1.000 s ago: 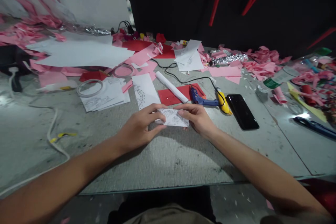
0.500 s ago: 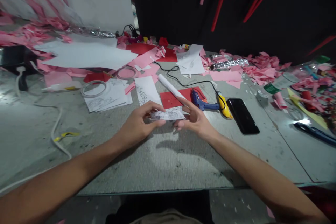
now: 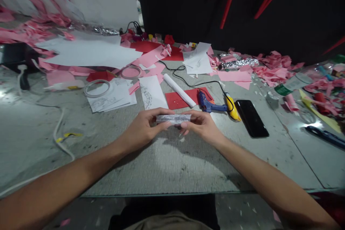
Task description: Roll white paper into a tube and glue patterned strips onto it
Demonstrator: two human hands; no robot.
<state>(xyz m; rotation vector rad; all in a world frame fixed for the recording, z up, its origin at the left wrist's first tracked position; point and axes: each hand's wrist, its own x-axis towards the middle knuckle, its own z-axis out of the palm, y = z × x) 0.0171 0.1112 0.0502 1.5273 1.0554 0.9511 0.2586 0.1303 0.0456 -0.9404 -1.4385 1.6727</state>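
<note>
A small rolled or folded piece of printed paper (image 3: 174, 119) is held level above the table. My left hand (image 3: 147, 127) pinches its left end between thumb and fingers. At the right end, my right hand (image 3: 201, 125) grips it the same way. Just beyond my hands lie a white paper tube (image 3: 179, 90), a red sheet (image 3: 172, 101) and a printed white sheet (image 3: 153, 92). A blue glue gun (image 3: 211, 106) rests to the right of them, beside a yellow-handled tool (image 3: 233, 108).
A black phone (image 3: 252, 118) lies to the right. Printed sheets (image 3: 115, 97) with a tape roll (image 3: 97, 89) sit at the left. Pink scraps (image 3: 275, 68) line the back. A white cable (image 3: 59, 125) crosses the left side, and a cutter (image 3: 326, 136) is far right.
The paper between my hands looks narrower and more rolled. My right fingers have come down from near the white tube and closed around the paper's right end. The view has shifted slightly.
</note>
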